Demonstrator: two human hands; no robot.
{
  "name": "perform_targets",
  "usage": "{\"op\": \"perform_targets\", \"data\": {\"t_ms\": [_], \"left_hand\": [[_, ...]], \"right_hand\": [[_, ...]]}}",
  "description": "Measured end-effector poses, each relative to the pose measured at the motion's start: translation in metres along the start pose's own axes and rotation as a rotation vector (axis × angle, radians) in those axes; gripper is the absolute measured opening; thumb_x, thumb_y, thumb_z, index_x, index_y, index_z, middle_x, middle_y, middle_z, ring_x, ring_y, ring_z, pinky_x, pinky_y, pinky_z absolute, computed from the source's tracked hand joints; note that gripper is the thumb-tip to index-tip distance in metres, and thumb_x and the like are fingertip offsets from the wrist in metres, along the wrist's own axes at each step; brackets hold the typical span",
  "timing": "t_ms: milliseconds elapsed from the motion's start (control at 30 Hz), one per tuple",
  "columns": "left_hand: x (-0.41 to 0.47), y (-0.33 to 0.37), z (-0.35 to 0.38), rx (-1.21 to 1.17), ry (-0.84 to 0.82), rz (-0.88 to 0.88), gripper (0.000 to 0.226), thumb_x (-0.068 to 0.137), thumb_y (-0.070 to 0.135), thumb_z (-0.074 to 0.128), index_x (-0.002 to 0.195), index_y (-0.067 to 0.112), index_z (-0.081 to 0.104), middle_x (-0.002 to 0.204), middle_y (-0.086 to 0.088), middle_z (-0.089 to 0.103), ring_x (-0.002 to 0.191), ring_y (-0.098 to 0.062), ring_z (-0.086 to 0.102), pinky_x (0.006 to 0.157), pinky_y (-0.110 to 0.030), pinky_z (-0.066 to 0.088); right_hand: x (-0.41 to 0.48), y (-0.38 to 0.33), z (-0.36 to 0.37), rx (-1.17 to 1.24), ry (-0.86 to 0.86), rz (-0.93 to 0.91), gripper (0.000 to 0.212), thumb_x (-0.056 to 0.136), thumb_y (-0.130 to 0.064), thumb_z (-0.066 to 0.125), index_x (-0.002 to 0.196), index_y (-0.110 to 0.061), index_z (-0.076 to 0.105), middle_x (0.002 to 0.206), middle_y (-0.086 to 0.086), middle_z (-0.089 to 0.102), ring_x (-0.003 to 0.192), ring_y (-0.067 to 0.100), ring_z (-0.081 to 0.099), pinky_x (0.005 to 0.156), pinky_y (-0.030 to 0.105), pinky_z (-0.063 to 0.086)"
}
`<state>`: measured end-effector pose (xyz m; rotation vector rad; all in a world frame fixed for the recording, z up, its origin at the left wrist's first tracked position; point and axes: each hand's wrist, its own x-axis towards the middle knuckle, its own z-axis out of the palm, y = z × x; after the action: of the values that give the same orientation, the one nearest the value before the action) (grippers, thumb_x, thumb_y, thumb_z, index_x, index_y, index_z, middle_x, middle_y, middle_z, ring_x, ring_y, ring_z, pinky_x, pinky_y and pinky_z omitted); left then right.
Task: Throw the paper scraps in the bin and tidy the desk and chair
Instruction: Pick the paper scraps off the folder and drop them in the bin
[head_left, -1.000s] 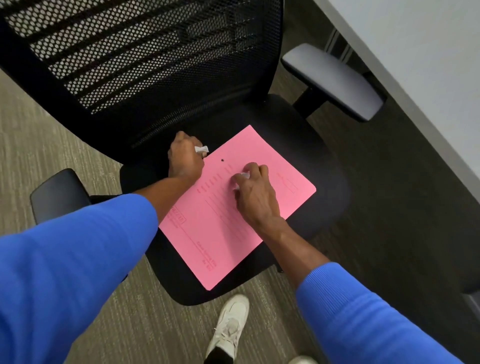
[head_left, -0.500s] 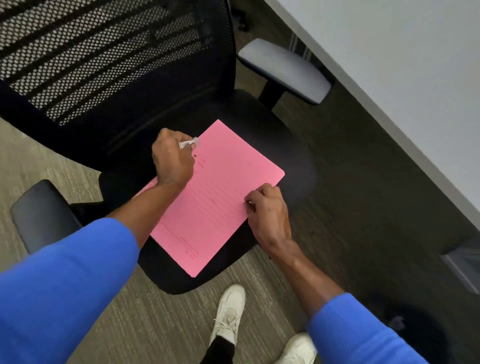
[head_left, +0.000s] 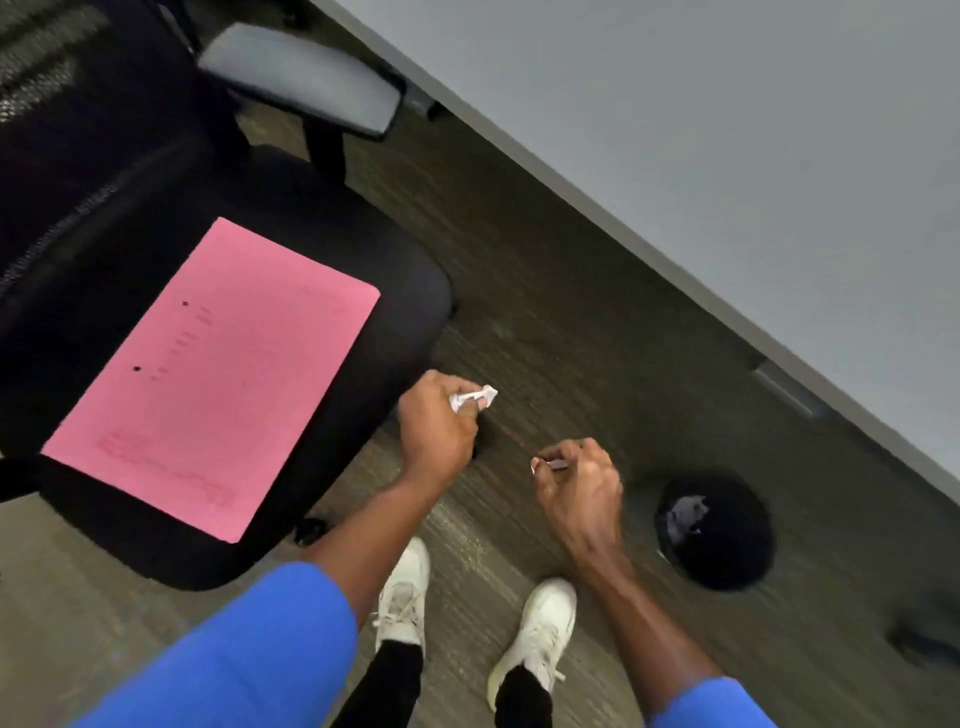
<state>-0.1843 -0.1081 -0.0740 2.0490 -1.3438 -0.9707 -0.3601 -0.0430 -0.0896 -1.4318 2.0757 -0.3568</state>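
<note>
Pink card, a punched folder (head_left: 215, 374) with faint print, lies flat on the black seat of the office chair (head_left: 405, 291) at the left of the frame, with neither hand on it. Right of the seat edge, above the carpet (head_left: 571, 322), the left hand (head_left: 434, 434) is closed in a fist around a crumpled white paper scrap (head_left: 474, 399) that pokes out past the thumb toward the right. Just beside it, lower and to the right, the right hand (head_left: 582, 486) is curled with its fingers pinched on a small pale scrap (head_left: 550, 464), only a sliver of which shows. Right of that hand, near the lower right of the frame, a round black bin (head_left: 722, 540) stands on the carpet with a bit of pale paper inside. Along the upper right runs the grey desk (head_left: 727, 130), its edge crossing the frame diagonally. Two white trainers (head_left: 535, 629) show at the bottom between blue sleeves (head_left: 249, 654). Motion blur smears the whole picture.
</note>
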Motion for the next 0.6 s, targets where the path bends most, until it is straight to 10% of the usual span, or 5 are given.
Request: {"op": "perform_targets", "data": {"t_ms": [600], "left_hand": [[-0.146,0.030,0.311,0.186,-0.396,-0.423,0.037,0.083,0.028,0.086,0.109,0.002,0.081,0.116,-0.018,0.080,0.112,-0.035,0.076,0.090,-0.036,0.060]], "right_hand": [[-0.026,0.271,-0.093,0.132,0.063,0.528,0.027,0.090,-0.031,0.077,0.111,-0.013,0.081,0.107,0.013,0.081,0.105,0.037,0.074,0.086,0.032,0.055]]}}
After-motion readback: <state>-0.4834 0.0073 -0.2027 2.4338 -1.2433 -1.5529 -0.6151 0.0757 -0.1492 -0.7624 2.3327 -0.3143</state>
